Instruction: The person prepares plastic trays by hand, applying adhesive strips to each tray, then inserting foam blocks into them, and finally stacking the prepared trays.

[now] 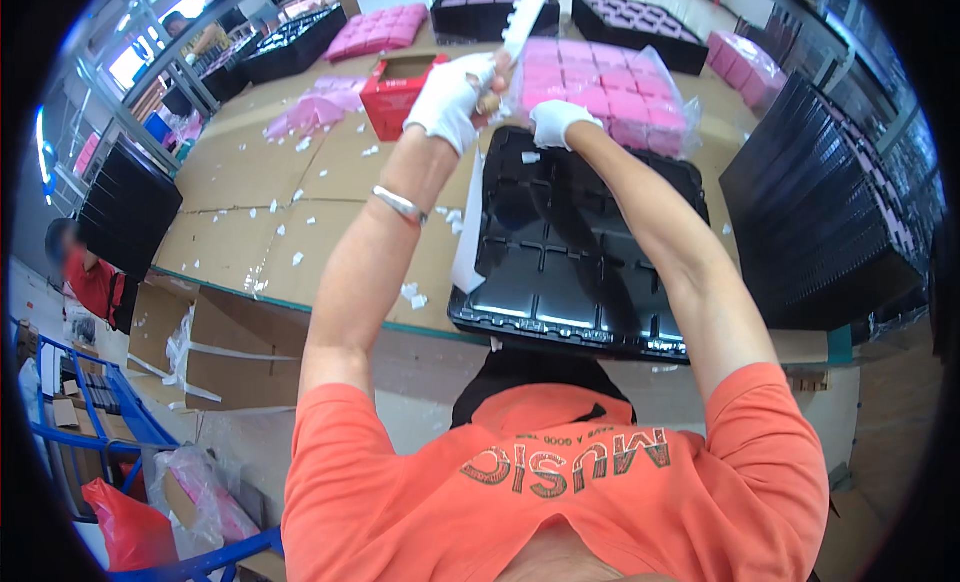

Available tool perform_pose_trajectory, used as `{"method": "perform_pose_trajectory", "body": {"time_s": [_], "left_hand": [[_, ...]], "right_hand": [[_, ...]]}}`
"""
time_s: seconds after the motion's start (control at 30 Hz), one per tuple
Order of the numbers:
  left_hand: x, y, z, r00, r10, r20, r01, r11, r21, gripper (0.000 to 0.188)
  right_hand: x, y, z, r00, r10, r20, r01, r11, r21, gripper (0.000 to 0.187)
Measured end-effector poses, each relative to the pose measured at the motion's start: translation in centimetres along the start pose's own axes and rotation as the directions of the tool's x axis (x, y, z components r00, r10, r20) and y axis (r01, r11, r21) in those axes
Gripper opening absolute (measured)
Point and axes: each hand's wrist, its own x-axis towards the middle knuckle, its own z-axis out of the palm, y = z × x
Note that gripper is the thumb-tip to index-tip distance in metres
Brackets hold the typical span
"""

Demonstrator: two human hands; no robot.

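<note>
A black plastic tray [560,272] with moulded compartments lies on the cardboard-covered table [250,212] right in front of the person, its pockets looking empty and glossy. Beyond it sits a bagged block of pink trays [620,92] in clear film, and to the left of that a small red box [395,92] stands open (what is inside cannot be made out). More black trays [300,42] and pink ones line the far edge, and a tall stack of black trays [820,212] rises at the right. Both arms reach forward, raised over the black tray. The left hand [450,97], in a white glove, is closed around a long white strip [525,17] that slants up and away from it. The right hand [560,122], also gloved, is curled just beside the left, at the near edge of the bagged pink block; whether it pinches anything cannot be told. A metal bracelet [400,204] circles the left forearm.
</note>
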Motion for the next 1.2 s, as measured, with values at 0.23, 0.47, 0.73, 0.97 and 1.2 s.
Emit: {"method": "perform_pose_trajectory", "body": {"time_s": [0.23, 0.47, 0.73, 0.97, 1.2], "left_hand": [[-1.1, 0.3, 0.5, 0.95, -0.043, 0.31, 0.126, 0.959, -0.253, 0.026], [-1.5, 0.8, 1.3, 0.955, -0.03, 0.294, 0.115, 0.954, -0.277, 0.038], [-2.1, 1.3, 1.2, 0.986, -0.05, 0.161, 0.083, 0.976, -0.203, 0.037], [-0.6, 0.1, 1.5, 0.996, 0.051, 0.069, -0.045, 0.995, -0.088, 0.031], [2.8, -0.1, -2.0, 0.992, 0.009, 0.127, 0.005, 0.994, -0.109, 0.029]], "right_hand": [[-5.1, -1.1, -7.3, 0.932, -0.22, -0.288, 0.301, 0.026, 0.953, 0.042], [-5.5, -1.5, -8.9, 0.861, -0.3, -0.411, 0.395, -0.115, 0.912, 0.036], [-6.8, -1.8, -10.0, 0.92, -0.191, -0.341, 0.367, 0.123, 0.922, 0.023], [-10.1, 1.6, -10.9, 0.98, -0.054, -0.189, 0.196, 0.349, 0.916, 0.026], [-17.0, 12.0, -8.4, 0.973, 0.228, 0.035, -0.222, 0.883, 0.413, 0.024]]}}
